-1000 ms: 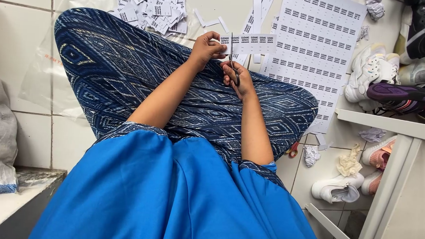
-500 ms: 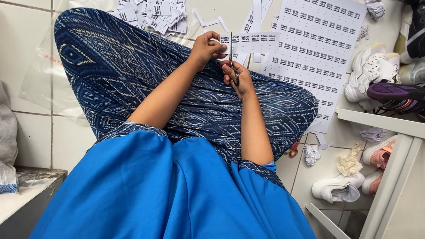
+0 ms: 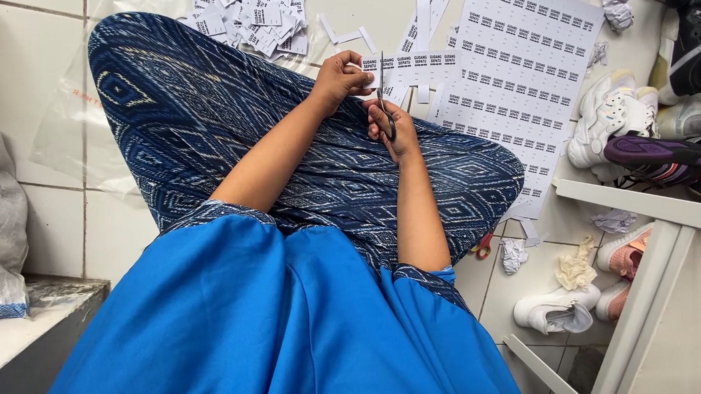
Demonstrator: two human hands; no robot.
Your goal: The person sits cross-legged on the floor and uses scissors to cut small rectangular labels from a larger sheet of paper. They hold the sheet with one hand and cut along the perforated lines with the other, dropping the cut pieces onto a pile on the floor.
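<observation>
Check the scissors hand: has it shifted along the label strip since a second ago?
No. The right hand with the scissors sits at the same spot against the big printed sheet; the left hand too.

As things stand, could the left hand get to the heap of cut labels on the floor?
Probably yes. The left hand pinches the label strip just right of the heap of cut labels, with only bare tile between; it would have to release the strip first.

Shoe stockroom: shelved sneakers [image 3: 610,127], label sheets [image 3: 517,78]
</observation>
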